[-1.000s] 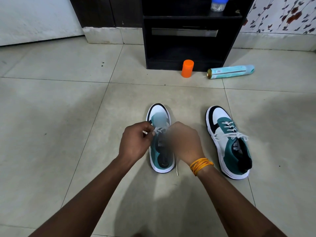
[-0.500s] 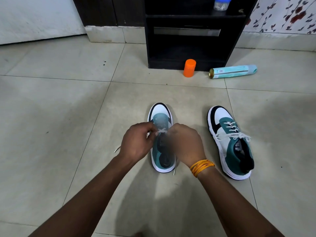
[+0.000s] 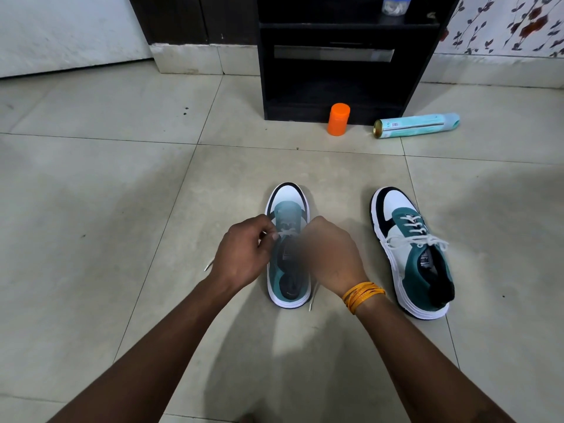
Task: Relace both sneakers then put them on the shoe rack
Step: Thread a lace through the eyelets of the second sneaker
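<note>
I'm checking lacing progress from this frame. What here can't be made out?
Head view:
- Right hand fingers: blurred, its grip on the lace unclear.
- Left sneaker eyelets: covered by both hands and blur.
- Jar on the rack: cut off by the top edge.
- Can label: too small.

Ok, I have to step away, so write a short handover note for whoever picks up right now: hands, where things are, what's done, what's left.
Left hand: pinches the lace at the left sneaker.
Right hand: curled over the same sneaker at the lace; its fingertips are blurred.
Left sneaker: on the floor, toe toward the rack, only the first crossing threaded; loose lace ends lie on the floor at both sides.
Right sneaker: on the floor beside it, laced through, ends loose across the top.
Left to do: finish lacing the left sneaker, then put both on the rack.
</note>
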`<move>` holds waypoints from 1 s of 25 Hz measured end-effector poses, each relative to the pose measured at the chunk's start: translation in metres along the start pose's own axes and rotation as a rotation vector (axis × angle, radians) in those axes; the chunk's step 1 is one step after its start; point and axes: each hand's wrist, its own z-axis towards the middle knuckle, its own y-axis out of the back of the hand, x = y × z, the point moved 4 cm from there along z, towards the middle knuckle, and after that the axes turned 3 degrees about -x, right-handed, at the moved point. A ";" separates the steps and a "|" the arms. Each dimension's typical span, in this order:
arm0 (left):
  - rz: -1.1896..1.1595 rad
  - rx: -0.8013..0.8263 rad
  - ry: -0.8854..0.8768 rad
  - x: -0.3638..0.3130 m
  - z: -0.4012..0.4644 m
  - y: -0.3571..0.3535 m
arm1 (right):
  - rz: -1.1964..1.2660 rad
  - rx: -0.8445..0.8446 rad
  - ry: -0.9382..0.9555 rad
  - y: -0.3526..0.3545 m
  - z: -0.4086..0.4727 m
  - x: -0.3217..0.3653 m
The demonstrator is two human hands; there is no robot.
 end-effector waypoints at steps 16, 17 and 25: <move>-0.475 0.229 0.378 -0.028 0.018 0.035 | 0.375 0.020 -0.269 0.018 0.014 0.023; -0.505 0.222 0.379 -0.033 0.021 0.041 | 0.401 0.022 -0.260 0.023 0.017 0.032; -0.663 0.169 0.247 -0.094 0.034 0.093 | 0.549 0.010 -0.193 0.085 0.035 0.103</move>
